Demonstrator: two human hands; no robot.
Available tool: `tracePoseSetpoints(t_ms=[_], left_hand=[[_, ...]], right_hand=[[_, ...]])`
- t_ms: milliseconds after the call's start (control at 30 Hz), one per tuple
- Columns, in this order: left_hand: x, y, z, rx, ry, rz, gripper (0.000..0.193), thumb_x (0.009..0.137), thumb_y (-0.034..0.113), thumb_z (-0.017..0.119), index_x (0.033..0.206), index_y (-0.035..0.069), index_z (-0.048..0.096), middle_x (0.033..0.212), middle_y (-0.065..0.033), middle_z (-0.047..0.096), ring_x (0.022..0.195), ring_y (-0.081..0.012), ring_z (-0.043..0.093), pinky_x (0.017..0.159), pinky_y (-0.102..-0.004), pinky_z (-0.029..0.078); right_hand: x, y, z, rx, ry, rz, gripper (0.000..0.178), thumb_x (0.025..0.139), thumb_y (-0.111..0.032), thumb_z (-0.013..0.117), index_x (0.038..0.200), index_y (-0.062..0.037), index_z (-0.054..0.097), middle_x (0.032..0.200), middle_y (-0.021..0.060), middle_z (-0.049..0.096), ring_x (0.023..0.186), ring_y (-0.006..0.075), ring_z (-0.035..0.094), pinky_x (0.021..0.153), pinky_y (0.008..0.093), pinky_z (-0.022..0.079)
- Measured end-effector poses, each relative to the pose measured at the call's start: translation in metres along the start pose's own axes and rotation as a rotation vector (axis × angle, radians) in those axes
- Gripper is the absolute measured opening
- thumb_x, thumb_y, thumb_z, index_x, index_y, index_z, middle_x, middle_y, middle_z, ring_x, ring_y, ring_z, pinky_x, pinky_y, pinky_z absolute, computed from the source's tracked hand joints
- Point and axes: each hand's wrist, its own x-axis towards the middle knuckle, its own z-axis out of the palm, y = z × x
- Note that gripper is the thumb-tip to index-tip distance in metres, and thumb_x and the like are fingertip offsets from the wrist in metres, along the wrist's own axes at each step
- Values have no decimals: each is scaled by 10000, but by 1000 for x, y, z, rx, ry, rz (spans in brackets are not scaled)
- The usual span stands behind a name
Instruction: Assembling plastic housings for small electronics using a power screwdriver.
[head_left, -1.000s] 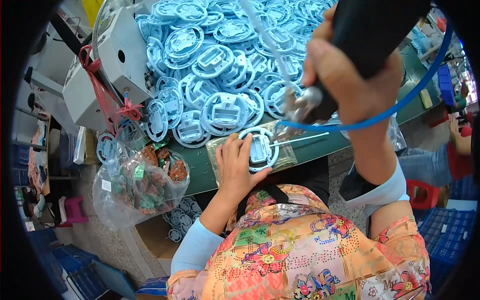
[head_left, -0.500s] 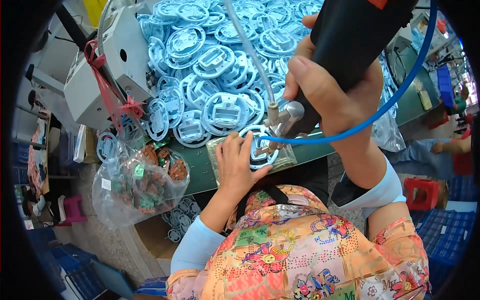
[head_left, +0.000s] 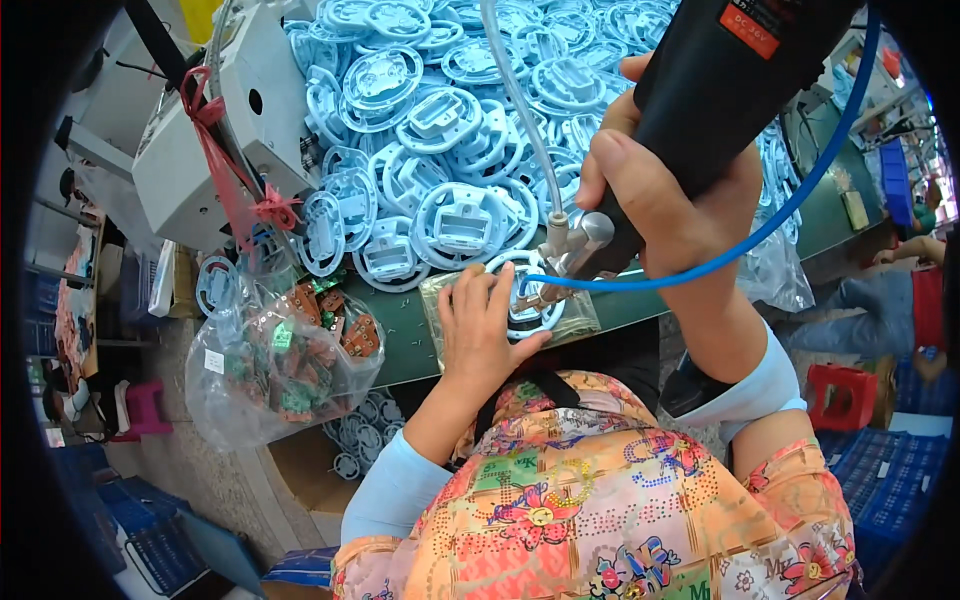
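My right hand [head_left: 670, 185] is wrapped round a black electric screwdriver [head_left: 700, 90], tilted with its metal head [head_left: 575, 245] low. A blue air tube [head_left: 740, 245] and a clear hose [head_left: 525, 110] run to that head. Under the tip lies a light-blue round plastic part [head_left: 530, 318], partly hidden by the tool and fingers. It rests on a flat pad wrapped in yellowish film [head_left: 575, 315]. My left hand [head_left: 478, 325] lies on the pad, fingers stretched out, their tips touching the part's left rim and steadying it.
A heap of light-blue round plastic parts [head_left: 462, 222] covers the green table [head_left: 405, 340] beyond my hands. At the left stand a grey metal box [head_left: 225, 130] and a clear bag of red and green circuit boards [head_left: 290, 365]. Below, a cardboard box [head_left: 310, 465] holds more parts.
The view has shifted slightly. The screwdriver remains on the part in my right hand, and my left hand stays against its rim.
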Motion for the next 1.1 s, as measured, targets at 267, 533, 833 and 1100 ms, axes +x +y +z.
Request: tracePoseSetpoints(t_ms=[267, 533, 833, 1100], left_hand=[[7, 4, -8, -84, 20, 100, 565, 605, 244, 886, 1073, 61, 628, 1270, -171, 480, 1256, -374, 426, 987, -514, 322], [21, 15, 2, -37, 141, 176, 439, 639, 140, 833, 1016, 83, 614, 1230, -135, 498, 1263, -354, 428, 970, -556, 317], [28, 18, 15, -60, 138, 181, 502, 644, 141, 835, 1080, 106, 590, 1262, -129, 493, 1242, -341, 463, 976, -564, 318], [6, 0, -5, -49, -85, 102, 861, 620, 280, 880, 1342, 49, 472, 1391, -143, 461, 1331, -326, 413, 1048, -554, 263]], right_hand=[[8, -15, -8, -20, -43, -32, 415, 832, -18, 622, 1210, 83, 485, 736, 98, 597, 591, 167, 616, 584, 285, 498], [9, -25, -5, -2, -16, -30, 426, 828, -24, 623, 1212, 85, 475, 748, 103, 599, 593, 173, 623, 576, 288, 500], [6, -21, -2, 147, -20, -84, 436, 820, -1, 634, 1219, 76, 477, 757, 94, 596, 606, 164, 625, 587, 276, 498], [2, -5, -12, 16, -18, -9, 440, 828, 5, 638, 1231, 78, 477, 753, 90, 601, 607, 157, 619, 596, 275, 502]])
